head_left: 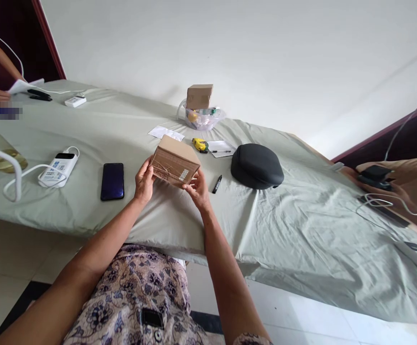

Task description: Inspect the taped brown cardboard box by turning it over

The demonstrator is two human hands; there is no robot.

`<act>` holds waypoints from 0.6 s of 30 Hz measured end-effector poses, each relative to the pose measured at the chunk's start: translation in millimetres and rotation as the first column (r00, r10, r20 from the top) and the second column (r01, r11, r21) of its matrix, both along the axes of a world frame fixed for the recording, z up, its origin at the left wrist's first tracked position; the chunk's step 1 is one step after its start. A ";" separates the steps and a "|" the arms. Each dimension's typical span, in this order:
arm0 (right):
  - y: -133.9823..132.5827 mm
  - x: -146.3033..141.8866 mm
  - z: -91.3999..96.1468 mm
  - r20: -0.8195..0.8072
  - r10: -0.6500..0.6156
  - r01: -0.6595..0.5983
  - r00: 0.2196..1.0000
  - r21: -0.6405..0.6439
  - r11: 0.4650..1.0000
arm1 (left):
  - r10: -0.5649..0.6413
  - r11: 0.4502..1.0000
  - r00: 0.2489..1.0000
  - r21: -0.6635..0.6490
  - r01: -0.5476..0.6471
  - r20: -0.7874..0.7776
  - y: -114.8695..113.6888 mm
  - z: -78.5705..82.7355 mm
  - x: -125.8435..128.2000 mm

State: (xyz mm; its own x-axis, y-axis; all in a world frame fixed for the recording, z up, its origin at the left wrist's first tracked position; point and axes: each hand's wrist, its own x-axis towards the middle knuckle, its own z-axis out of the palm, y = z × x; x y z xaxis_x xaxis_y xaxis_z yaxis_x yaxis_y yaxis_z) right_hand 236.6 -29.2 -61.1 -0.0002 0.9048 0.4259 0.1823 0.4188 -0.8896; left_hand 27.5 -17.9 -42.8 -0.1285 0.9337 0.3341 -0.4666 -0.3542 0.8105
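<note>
Your left hand (144,183) and right hand (198,190) are clasping the cardboard box (172,160) by its ends over the cloth (96,129), inside the front edge; cloth is stretching leftward to the phone (112,181); the box's long axis is running crosswise, stickered side facing you.

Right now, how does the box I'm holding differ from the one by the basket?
Your left hand and right hand hold the held box; the far box sits by the basket, untouched. The held box shows a checkered label; the far box none. Both are brown cardboard.
</note>
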 end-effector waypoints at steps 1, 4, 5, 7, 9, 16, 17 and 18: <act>-0.7 -0.4 -0.9 0.039 -0.001 0.001 0.999 -0.002 1.000 | 0.004 1.000 1.000 -0.006 -0.004 0.015 0.6 0.6 -1.0; -1.4 -0.9 -4.5 0.126 -0.009 0.007 0.992 0.011 1.000 | 0.012 0.999 0.999 -0.033 -0.011 0.030 2.9 0.9 -4.4; -1.2 -0.6 -5.9 0.141 -0.013 0.010 0.990 0.017 1.000 | 0.010 0.999 0.999 -0.046 -0.009 0.033 3.7 0.5 -5.5; -0.5 0.9 -7.9 0.160 -0.017 0.013 0.987 0.027 1.000 | 0.006 0.998 0.999 -0.069 -0.003 0.038 5.3 -0.7 -7.4; -0.3 3.7 -8.0 0.167 -0.020 0.012 0.986 0.047 0.999 | 0.006 0.997 0.999 -0.082 -0.003 0.041 6.5 -2.1 -8.4; -8.5 12.2 3.7 0.095 -0.170 0.150 0.981 0.186 0.971 | 0.026 0.997 0.999 -0.069 -0.024 0.020 3.1 -1.9 -5.2; -10.0 12.8 5.2 0.099 -0.185 0.163 0.978 0.196 0.967 | 0.016 0.998 1.000 -0.053 -0.016 0.006 2.1 -1.3 -4.6; -11.2 13.4 6.5 0.111 -0.198 0.173 0.974 0.206 0.963 | 0.004 0.999 1.000 -0.040 -0.004 -0.008 1.2 -0.6 -4.1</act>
State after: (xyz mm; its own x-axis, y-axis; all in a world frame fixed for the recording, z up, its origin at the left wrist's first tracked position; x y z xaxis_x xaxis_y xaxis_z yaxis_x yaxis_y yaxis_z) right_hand 249.9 -40.4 -54.6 0.0930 0.7944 0.6003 0.3814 0.5285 -0.7584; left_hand 23.4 -16.6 -43.4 -0.1299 0.9457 0.2980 -0.4585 -0.3238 0.8276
